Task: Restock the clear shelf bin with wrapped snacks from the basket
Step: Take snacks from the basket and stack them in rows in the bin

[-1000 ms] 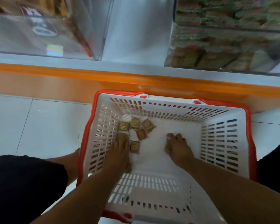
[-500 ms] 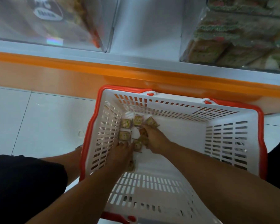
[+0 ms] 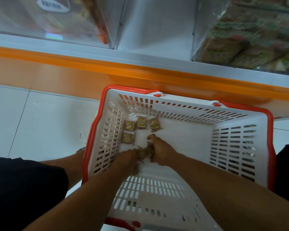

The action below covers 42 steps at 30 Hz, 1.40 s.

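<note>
The basket [image 3: 178, 114] sits on the floor [image 3: 40, 120] before the shelf [image 3: 140, 54], with four wrapped snacks [image 3: 141, 122] in its far-left corner beyond both hands [image 3: 162, 151].

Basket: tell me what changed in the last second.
The right hand crossed from the bare middle of the basket to the snacks, gathered two of the six loose ones and now grips them beside the left hand. The left hand stayed low at the left wall, with a packet under it. Four snacks lie untouched in the far corner.
</note>
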Tool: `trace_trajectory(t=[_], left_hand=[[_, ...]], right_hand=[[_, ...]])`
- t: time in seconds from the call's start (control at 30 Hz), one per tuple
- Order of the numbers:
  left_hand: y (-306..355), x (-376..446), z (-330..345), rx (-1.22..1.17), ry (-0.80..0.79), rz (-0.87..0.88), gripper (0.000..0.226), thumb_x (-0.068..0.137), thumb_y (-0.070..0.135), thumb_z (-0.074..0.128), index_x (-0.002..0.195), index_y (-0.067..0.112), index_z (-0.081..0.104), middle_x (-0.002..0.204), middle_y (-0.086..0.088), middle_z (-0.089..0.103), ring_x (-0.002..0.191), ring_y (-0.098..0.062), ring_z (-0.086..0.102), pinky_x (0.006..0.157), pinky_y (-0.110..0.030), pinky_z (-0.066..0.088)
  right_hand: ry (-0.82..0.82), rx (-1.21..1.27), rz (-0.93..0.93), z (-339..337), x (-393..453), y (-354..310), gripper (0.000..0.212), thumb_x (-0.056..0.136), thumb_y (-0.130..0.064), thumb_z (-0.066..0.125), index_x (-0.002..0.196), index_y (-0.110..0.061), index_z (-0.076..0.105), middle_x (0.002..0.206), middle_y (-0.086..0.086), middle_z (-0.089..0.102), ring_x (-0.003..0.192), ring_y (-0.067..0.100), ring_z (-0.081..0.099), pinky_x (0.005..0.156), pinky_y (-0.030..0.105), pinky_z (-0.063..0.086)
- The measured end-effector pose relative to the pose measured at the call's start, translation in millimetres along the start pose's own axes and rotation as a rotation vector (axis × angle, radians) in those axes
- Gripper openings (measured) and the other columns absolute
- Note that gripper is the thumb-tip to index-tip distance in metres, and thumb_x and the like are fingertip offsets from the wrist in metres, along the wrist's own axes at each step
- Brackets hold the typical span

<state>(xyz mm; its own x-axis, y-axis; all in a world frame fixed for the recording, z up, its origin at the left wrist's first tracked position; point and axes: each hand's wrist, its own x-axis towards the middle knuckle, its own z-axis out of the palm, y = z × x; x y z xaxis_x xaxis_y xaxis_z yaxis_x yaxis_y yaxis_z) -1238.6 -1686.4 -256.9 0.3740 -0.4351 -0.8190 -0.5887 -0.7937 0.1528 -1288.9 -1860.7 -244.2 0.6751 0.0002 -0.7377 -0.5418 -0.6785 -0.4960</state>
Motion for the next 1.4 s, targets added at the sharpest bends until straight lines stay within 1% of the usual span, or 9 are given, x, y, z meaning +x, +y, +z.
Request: trace_trajectory(t=[0.17,0.37,0.57,0.67,0.77,0.87,1.03,1.33,1.4], left_hand=[[-1,-2,-9,0.042,-0.14,-0.074,0.026,0.098,0.023,0.057,0.119,0.008,0.062,0.12,-0.009,0.068,0.108,-0.025,0.067,0.076,-0.03,0.047],[4,-13,-25,-0.077,-0.257,-0.058,0.016,0.088,0.026,0.065,0.098,0.013,0.064,0.096,-0.002,0.068,0.084,-0.017,0.068,0.06,-0.023,0.048],[12,-45,-100,-0.903,-0.376,-0.035,0.01,0.091,0.016,0.071,0.095,0.007,0.074,0.099,-0.017,0.076,0.093,-0.029,0.074,0.089,-0.041,0.062],[18,-77,-156,-1.085,-0.43,0.067,0.027,0.089,-0.002,0.063,0.114,-0.01,0.069,0.115,-0.028,0.071,0.104,-0.033,0.069,0.098,-0.044,0.057],[27,-117,-214,-1.21,-0.454,0.205,0.032,0.088,-0.006,0.056,0.117,-0.008,0.07,0.118,-0.029,0.069,0.099,-0.03,0.072,0.077,-0.034,0.059],[42,-168,-269,-1.325,-0.457,0.386,0.028,0.077,-0.002,0.062,0.093,0.009,0.083,0.096,-0.015,0.078,0.086,-0.023,0.077,0.07,-0.032,0.062],[64,-234,-327,-1.466,-0.514,0.747,0.037,0.084,0.018,0.072,0.12,0.018,0.075,0.116,-0.013,0.075,0.108,-0.028,0.072,0.084,-0.045,0.062],[117,-264,-350,-1.745,-0.253,0.914,0.075,0.072,0.024,0.091,0.138,0.008,0.061,0.141,-0.024,0.058,0.115,-0.034,0.068,0.09,-0.052,0.058],[127,-263,-353,-1.824,-0.256,0.892,0.079,0.067,0.02,0.094,0.137,0.004,0.061,0.139,-0.028,0.059,0.115,-0.038,0.068,0.085,-0.05,0.061]], right_hand=[[-0.228,0.226,0.1,-2,-6,10,0.068,0.072,0.005,0.083,0.131,-0.005,0.052,0.127,0.017,0.058,0.115,0.032,0.058,0.09,0.042,0.055],[-0.396,0.31,0.187,-16,-29,11,0.066,0.076,0.006,0.081,0.134,-0.01,0.052,0.112,0.006,0.059,0.091,0.018,0.06,0.057,0.022,0.057],[-0.464,0.17,0.066,-101,-68,-33,0.061,0.077,-0.003,0.084,0.127,-0.024,0.056,0.112,-0.004,0.059,0.092,0.015,0.063,0.065,0.027,0.062],[-0.344,0.166,-0.076,-155,-118,-68,0.047,0.076,-0.011,0.085,0.11,-0.034,0.062,0.101,-0.007,0.069,0.092,0.012,0.069,0.059,0.02,0.056],[-0.208,0.137,-0.214,-196,-184,-100,0.036,0.077,-0.02,0.084,0.094,-0.043,0.064,0.087,-0.012,0.072,0.078,0.003,0.07,0.056,0.018,0.052],[0.026,0.179,-0.293,-225,-242,-119,0.053,0.076,-0.02,0.087,0.117,-0.035,0.059,0.098,-0.007,0.071,0.084,0.008,0.068,0.065,0.031,0.06],[0.176,0.261,-0.491,-272,-311,-140,0.072,0.078,-0.032,0.086,0.141,-0.038,0.051,0.124,-0.016,0.069,0.115,0.008,0.066,0.1,0.038,0.055],[0.481,0.596,-0.571,-308,-328,-137,0.065,0.055,-0.033,0.095,0.113,-0.034,0.065,0.102,-0.004,0.076,0.095,0.018,0.074,0.078,0.04,0.06],[0.502,0.592,-0.609,-314,-329,-131,0.059,0.057,-0.035,0.095,0.111,-0.03,0.07,0.105,0.001,0.077,0.1,0.02,0.073,0.091,0.045,0.058]])
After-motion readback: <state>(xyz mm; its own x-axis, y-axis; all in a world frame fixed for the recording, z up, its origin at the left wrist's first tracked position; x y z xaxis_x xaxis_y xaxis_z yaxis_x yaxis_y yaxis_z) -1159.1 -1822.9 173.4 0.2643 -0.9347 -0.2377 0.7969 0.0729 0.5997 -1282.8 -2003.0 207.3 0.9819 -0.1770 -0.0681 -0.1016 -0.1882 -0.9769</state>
